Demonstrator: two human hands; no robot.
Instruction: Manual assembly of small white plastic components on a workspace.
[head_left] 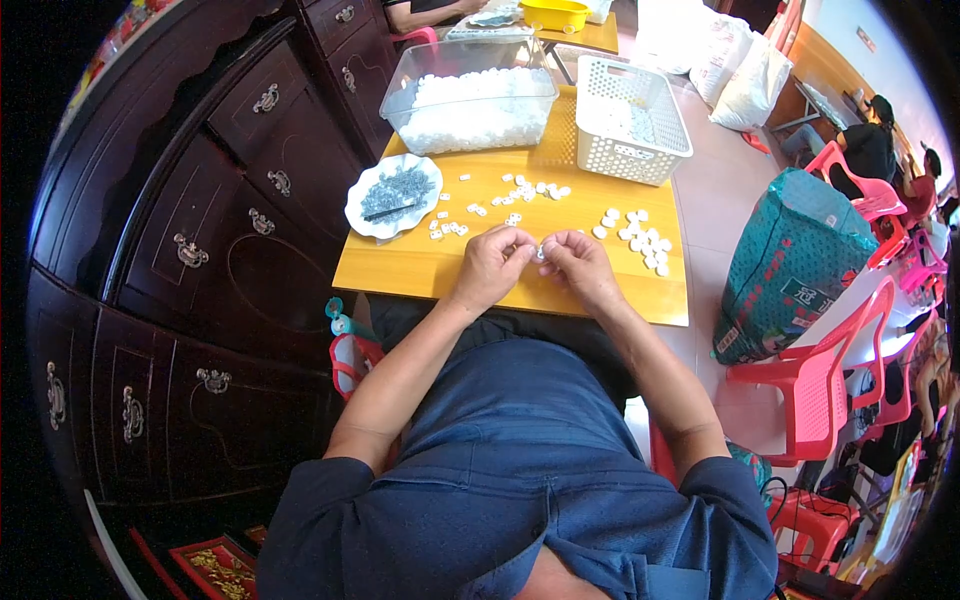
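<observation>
Head view: both hands pinch one small white piece over the table.
The left hand and right hand meet near the table's front edge, thumbs and fingertips closed on the piece between them. Loose white parts lie beyond and left of the hands; round white caps cluster to the right. A plate of small dark bits stands at the left, a clear tub of white pieces and a basket at the back.
</observation>
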